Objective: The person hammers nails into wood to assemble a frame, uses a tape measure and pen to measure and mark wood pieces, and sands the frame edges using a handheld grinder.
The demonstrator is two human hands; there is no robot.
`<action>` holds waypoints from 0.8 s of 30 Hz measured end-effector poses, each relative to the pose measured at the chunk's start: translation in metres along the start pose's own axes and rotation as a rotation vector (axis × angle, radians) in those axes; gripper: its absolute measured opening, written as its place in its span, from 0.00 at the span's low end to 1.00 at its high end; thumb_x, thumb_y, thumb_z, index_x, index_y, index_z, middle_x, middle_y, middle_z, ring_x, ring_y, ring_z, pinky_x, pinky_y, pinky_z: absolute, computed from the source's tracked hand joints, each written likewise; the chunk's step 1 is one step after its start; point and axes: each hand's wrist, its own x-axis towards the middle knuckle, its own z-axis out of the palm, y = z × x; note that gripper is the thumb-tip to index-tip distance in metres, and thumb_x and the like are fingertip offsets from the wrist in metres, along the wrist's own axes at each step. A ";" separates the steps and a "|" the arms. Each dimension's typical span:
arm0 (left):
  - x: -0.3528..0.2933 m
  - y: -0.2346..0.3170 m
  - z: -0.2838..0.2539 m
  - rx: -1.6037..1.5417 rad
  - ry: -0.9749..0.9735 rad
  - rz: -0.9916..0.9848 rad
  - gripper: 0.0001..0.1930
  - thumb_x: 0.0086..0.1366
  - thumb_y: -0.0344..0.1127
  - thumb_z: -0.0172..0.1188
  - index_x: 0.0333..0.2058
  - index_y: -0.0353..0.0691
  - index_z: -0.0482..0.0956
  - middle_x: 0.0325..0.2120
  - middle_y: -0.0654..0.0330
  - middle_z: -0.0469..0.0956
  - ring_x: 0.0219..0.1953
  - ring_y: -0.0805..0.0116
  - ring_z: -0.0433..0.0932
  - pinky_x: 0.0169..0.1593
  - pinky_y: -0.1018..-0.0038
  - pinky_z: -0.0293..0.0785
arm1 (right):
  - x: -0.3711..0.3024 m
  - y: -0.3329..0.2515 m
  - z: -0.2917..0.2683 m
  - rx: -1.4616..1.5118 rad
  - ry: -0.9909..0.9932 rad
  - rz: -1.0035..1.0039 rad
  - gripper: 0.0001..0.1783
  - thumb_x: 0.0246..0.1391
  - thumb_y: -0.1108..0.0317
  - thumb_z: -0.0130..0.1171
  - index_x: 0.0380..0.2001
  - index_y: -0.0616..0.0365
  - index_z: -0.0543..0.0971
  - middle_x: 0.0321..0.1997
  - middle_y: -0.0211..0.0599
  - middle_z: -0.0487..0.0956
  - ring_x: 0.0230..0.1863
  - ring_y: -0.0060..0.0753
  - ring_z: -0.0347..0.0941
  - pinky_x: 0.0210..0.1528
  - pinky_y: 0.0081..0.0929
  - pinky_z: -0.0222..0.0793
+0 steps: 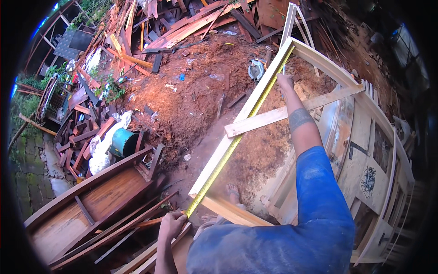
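A yellow tape measure (261, 99) is stretched along the inner edge of a long pale wooden beam (213, 160), part of a frame. At its near end my left hand (172, 224) is closed on the tape, beside the beam's near corner. My right arm reaches to the far end, where my right hand (285, 82) is closed next to the tape. A thin light piece sticks up from its fingers; its kind is not clear. A loose-looking board (260, 122) crosses the frame at a slant, passing under my right forearm.
Wooden panels (349, 150) lie on the right, with a heap of nails (367, 179) on one. At lower left are a brown wooden frame (105, 189) and several strips. A green bucket (123, 142) stands by wood offcuts (75, 148). Scrap planks (196, 29) pile up beyond the sawdust-covered ground.
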 end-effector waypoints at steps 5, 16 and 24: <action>-0.008 0.001 0.013 0.012 0.002 -0.046 0.18 0.63 0.46 0.59 0.41 0.38 0.86 0.32 0.45 0.84 0.38 0.51 0.84 0.45 0.62 0.77 | -0.029 -0.002 0.025 -0.124 0.109 -0.046 0.29 0.45 0.56 0.65 0.42 0.73 0.81 0.44 0.61 0.83 0.49 0.50 0.81 0.50 0.38 0.75; 0.003 0.024 0.007 -0.020 -0.040 -0.060 0.18 0.63 0.45 0.59 0.42 0.37 0.85 0.32 0.45 0.84 0.38 0.53 0.84 0.45 0.63 0.76 | -0.019 -0.005 0.005 -0.154 0.150 -0.146 0.27 0.46 0.53 0.65 0.37 0.71 0.82 0.43 0.59 0.83 0.46 0.51 0.82 0.50 0.40 0.75; 0.012 0.009 0.008 -0.036 -0.046 -0.002 0.18 0.62 0.44 0.59 0.41 0.36 0.86 0.33 0.43 0.83 0.38 0.52 0.84 0.46 0.62 0.76 | -0.039 -0.016 0.003 -0.128 0.169 -0.119 0.26 0.45 0.52 0.66 0.36 0.68 0.83 0.42 0.58 0.84 0.46 0.52 0.82 0.51 0.40 0.75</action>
